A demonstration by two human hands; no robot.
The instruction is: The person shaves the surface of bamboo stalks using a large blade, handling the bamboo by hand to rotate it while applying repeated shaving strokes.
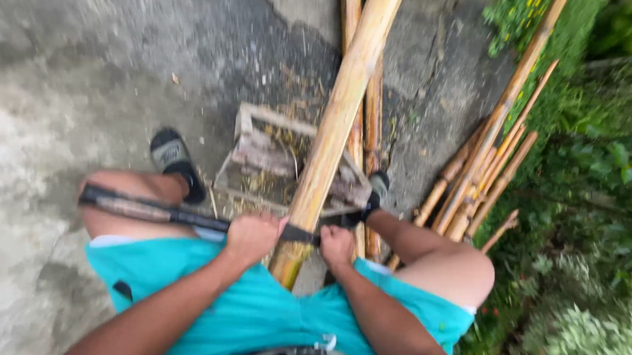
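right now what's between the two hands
In the head view, the thick bamboo pole passes between the left hand and right hand, with the dark blade laid across it.

Turquoise shorts [255, 308] (bare arms), dark slide sandals [173, 158] with grey straps.

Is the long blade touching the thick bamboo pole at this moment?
Touching. The head view shows the long blade lying across the thick bamboo pole, its dark edge against the surface between both hands.

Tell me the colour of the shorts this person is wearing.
Turquoise shorts, plain with no pattern; shown best in the head view.
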